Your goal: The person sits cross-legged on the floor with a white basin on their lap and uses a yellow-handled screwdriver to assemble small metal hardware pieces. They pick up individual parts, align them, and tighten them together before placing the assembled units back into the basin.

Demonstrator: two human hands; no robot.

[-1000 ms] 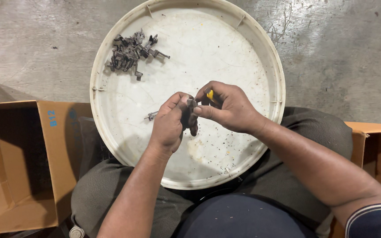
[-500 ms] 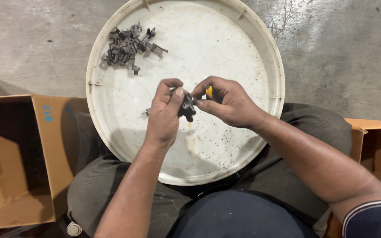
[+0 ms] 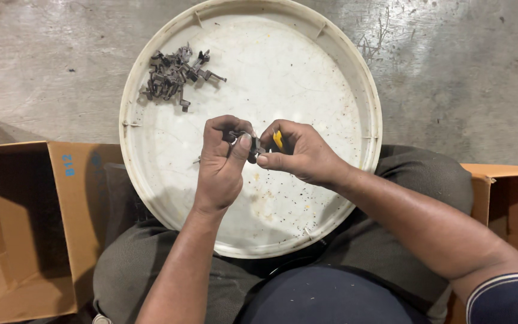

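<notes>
A round white tray [image 3: 337, 78] rests on my lap. My left hand [image 3: 223, 165] and my right hand [image 3: 301, 153] meet over its middle and pinch a small dark metal part [image 3: 252, 147] between their fingertips. A yellow tool [image 3: 278, 140] pokes out of my right fist. A pile of several small dark clips [image 3: 172, 75] lies at the tray's upper left. One loose dark piece [image 3: 197, 160] lies on the tray by my left hand.
An open cardboard box [image 3: 31, 222] stands at my left and another cardboard box [image 3: 511, 192] at my right. Grey concrete floor [image 3: 463, 66] surrounds the tray. Dark specks dot the tray's surface.
The view has shifted slightly, so the tray and pile sit lower in the frame. My hands stay together on the small part, the left thumb now pressed over it.
</notes>
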